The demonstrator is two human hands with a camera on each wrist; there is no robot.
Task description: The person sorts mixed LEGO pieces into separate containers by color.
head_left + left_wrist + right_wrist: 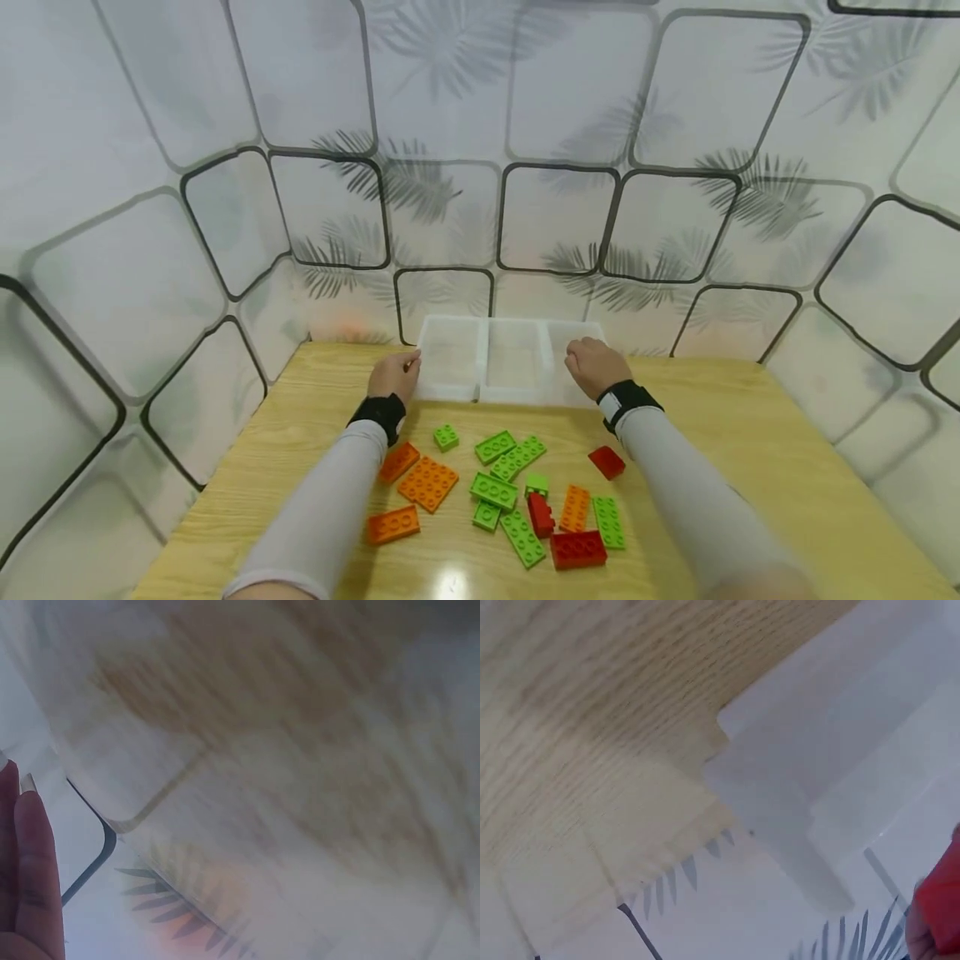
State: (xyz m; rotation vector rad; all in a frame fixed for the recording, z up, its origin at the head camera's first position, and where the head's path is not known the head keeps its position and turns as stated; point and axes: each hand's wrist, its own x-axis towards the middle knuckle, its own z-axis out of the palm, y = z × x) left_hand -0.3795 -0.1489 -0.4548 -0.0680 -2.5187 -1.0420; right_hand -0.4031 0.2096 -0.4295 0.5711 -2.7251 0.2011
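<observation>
A clear plastic tray (480, 390) with three compartments lies at the far edge of the wooden table (750, 433). My left hand (401, 371) touches the tray's left front corner; in the left wrist view its fingers (34, 862) lie straight. My right hand (591, 360) rests over the tray's right end, knuckles up, fingers bent down out of sight. The right wrist view shows a corner of the tray (780, 817) on the table, blurred. Both arms wear grey sleeves and black wrist straps.
Several loose bricks lie between my arms: an orange plate (427, 482), green bricks (494, 490), a red block (577, 549), a small red brick (606, 462). A patterned white backdrop (450, 125) closes in the table behind and on both sides.
</observation>
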